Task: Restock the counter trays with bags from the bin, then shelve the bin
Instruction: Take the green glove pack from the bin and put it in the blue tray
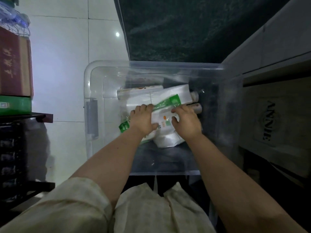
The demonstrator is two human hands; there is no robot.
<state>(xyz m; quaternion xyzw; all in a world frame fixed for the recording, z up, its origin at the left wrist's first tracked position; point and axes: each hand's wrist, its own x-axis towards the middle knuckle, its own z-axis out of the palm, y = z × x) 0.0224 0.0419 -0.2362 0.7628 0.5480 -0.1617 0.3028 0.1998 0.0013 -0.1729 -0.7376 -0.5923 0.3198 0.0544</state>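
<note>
Head view: both hands down inside bin (87,91)
Pack (168,95): white bags, green band, lying mid-bin, held between the two hands
Left hand (143,121): fingers curled over pack's left edge, thumb underneath, gripping
Right hand (186,122): clamped on pack's right side, thumb on its face
Rolls (196,102): in bin, just right of pack
Surround: tiled floor (67,68) left, printed box (269,121) right
</note>
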